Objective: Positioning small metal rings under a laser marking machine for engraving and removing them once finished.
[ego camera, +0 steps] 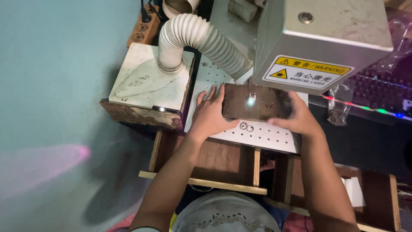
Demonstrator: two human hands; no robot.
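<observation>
1. The left hand (210,112) lies flat with fingers spread, its palm pressed against the left edge of a dark wooden block (253,103) and its thumb tucked under the block's near edge.
2. The right hand (300,118) grips the block's right end, fingers curled over the far side and the thumb along the near edge.
3. The wooden block is a dark brown rectangle held between the two hands. It rests on a white perforated metal plate (257,135), directly under a machine head.
4. A small bright white-blue spot of light (250,101) glows on the top of the block, near its middle.
5. Two small metal rings (246,126) lie on the plate just in front of the block, between the hands.
6. The grey metal machine head (326,38) hangs above the block and carries a yellow and white warning label with a triangle symbol.
7. A white ribbed hose (201,36) curves from the machine area down into a pale box (150,77) at the left, well apart from the right hand.
8. A keyboard (377,92) with coloured lights sits at the far right under clear plastic wrap.
9. A wooden frame (206,182) supports the plate from below, with both forearms crossing over it.
10. A teal wall (56,86) fills the left side.
</observation>
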